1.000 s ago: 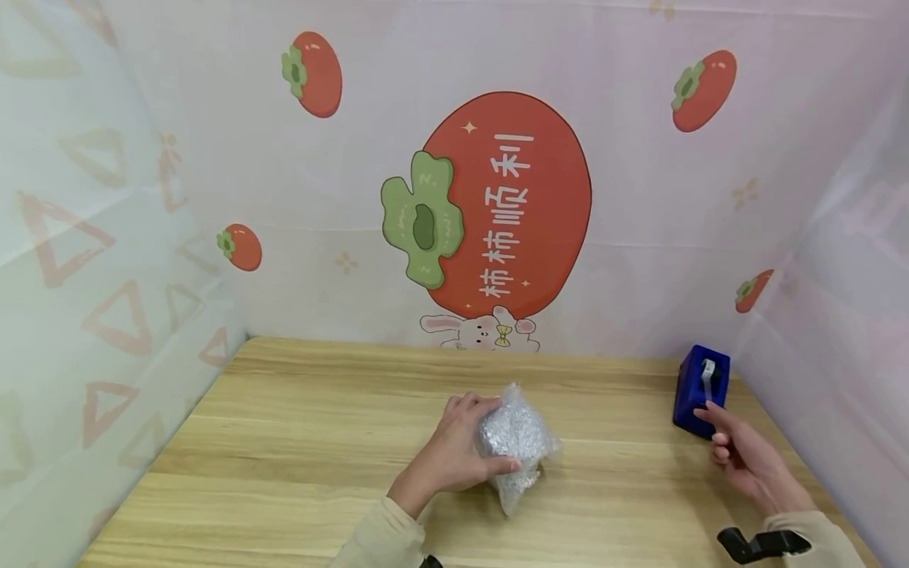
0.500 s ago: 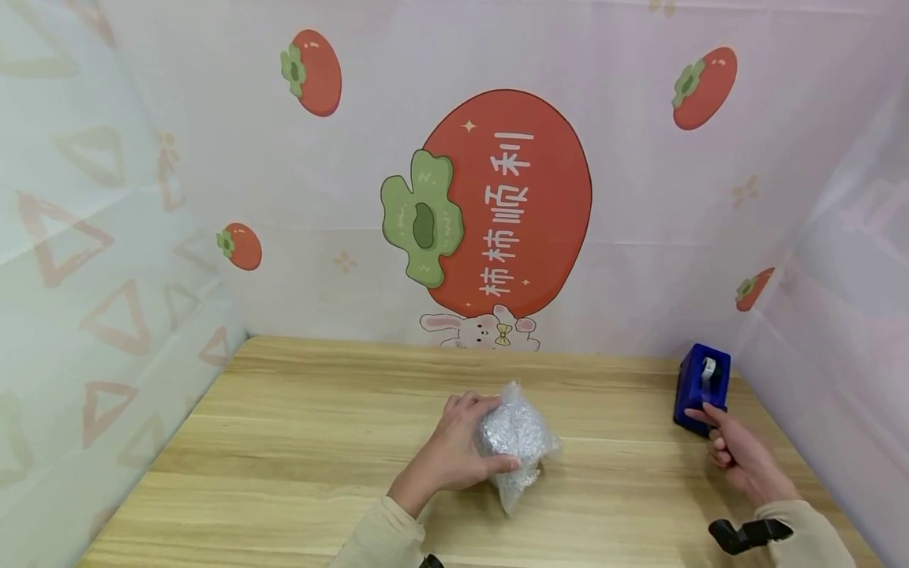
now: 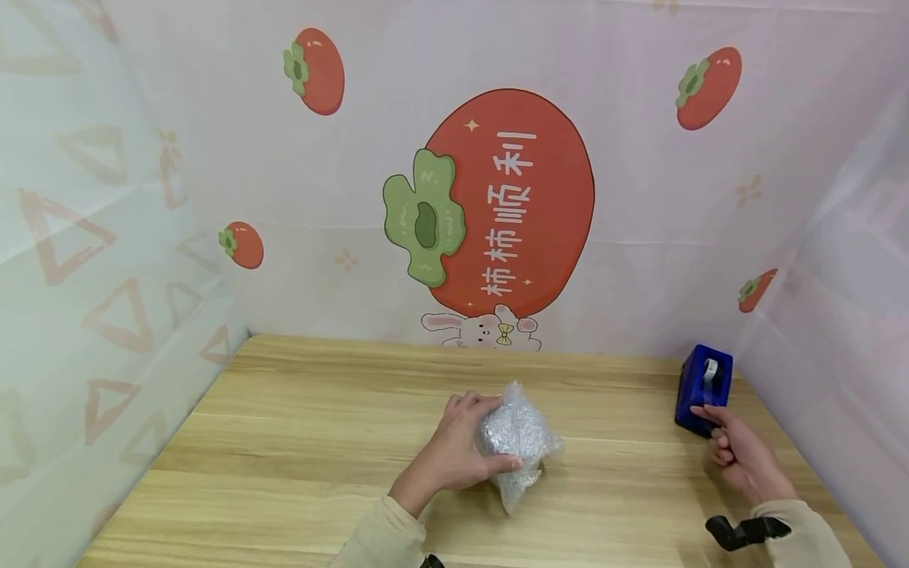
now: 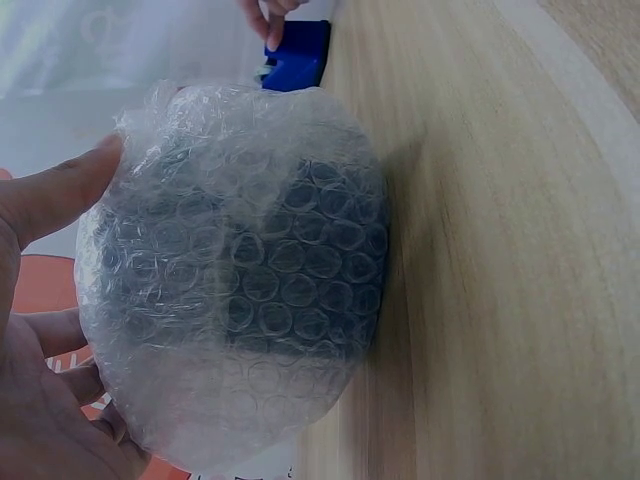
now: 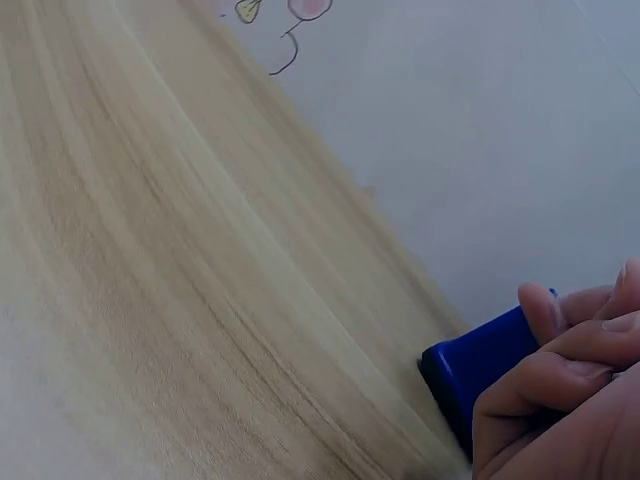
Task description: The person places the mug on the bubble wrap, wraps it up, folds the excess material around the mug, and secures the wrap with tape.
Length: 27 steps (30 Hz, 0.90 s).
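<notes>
A rounded bundle in clear bubble wrap (image 3: 521, 438) sits on the table, something dark showing through its bubbles in the left wrist view. My left hand (image 3: 458, 454) holds it from the left, thumb on the near side and fingers on the far side. At the right, a blue tape dispenser (image 3: 692, 394) carries a small roll of tape (image 3: 711, 368). My right hand (image 3: 742, 457) is at the dispenser's front end, thumb and index finger pinching the tape there while the other fingers curl in. That pinch also appears in the right wrist view, beside the dispenser's blue body (image 5: 485, 355).
The wood-grain table (image 3: 319, 442) ends at a printed back curtain (image 3: 639, 197) with persimmon drawings. Curtains also hang along the left and right sides, the right one close to the dispenser. A black camera mount (image 3: 746, 532) is strapped on my right wrist.
My right hand has shifted slightly left and toward the dispenser; the strip of tape seen earlier between roll and fingers is now less visible. The left hand and bundle have stayed put.
</notes>
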Available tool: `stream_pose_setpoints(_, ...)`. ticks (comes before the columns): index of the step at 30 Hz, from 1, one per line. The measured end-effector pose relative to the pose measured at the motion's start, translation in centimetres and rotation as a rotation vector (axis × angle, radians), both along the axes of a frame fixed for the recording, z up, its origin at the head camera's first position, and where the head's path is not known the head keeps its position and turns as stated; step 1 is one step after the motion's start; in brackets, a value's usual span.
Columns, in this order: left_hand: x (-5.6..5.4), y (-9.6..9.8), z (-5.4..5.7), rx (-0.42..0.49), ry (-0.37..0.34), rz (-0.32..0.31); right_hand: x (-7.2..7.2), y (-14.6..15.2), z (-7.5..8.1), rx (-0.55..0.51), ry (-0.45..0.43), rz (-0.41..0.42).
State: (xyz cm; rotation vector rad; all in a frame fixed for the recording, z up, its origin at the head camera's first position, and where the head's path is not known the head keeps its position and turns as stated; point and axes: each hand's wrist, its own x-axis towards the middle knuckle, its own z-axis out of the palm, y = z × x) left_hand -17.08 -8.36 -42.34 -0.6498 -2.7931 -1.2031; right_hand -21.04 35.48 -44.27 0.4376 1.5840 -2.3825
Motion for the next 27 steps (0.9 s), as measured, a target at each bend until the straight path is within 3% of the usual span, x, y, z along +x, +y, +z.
stream_pose_setpoints(4,0.0,0.0,0.0,0.001,0.004,0.000,0.0,0.4,-0.7,-0.174,0.016,0.025)
stream_pose_setpoints(7,0.0,0.0,0.1,0.003,0.006,-0.001,-0.1,0.7,-1.3,-0.236,0.037,0.028)
stream_pose_setpoints(27,0.1,0.1,0.0,-0.012,0.004,0.002,-0.4,0.8,-2.2,-0.255,0.057,-0.022)
